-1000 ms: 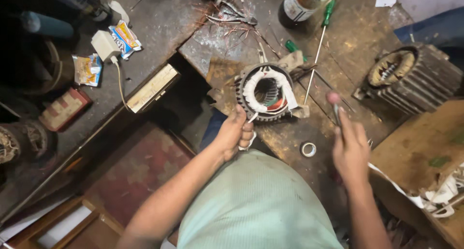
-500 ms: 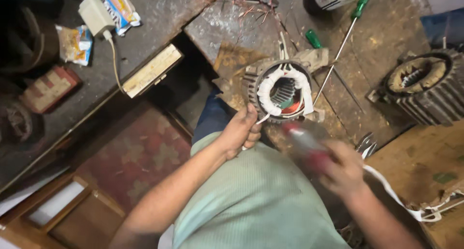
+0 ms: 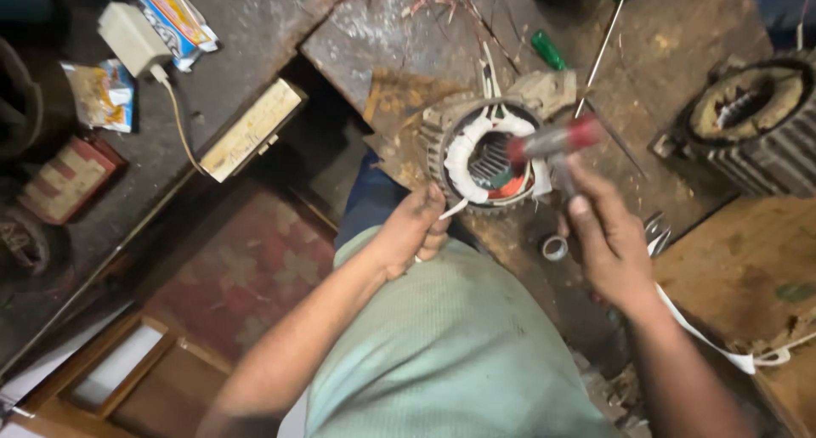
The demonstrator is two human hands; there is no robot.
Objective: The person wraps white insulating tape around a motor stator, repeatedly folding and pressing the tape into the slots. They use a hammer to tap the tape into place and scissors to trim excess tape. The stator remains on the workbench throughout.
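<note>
Over the stator (image 3: pixel 489 153) on the bench (image 3: pixel 391 39), my right hand (image 3: pixel 608 234) grips a red-handled tool (image 3: pixel 557 138) (blurred); my left hand (image 3: pixel 414 231) pinches white lacing tape (image 3: pixel 453 209), best kept taut.

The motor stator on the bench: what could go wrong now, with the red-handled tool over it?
1. The right hand holds the red-handled tool over the motor stator; a slip might damage the white-wrapped windings.
2. The left hand grips a white strip at the rim, close to the tool, so its fingers could be struck.
</note>
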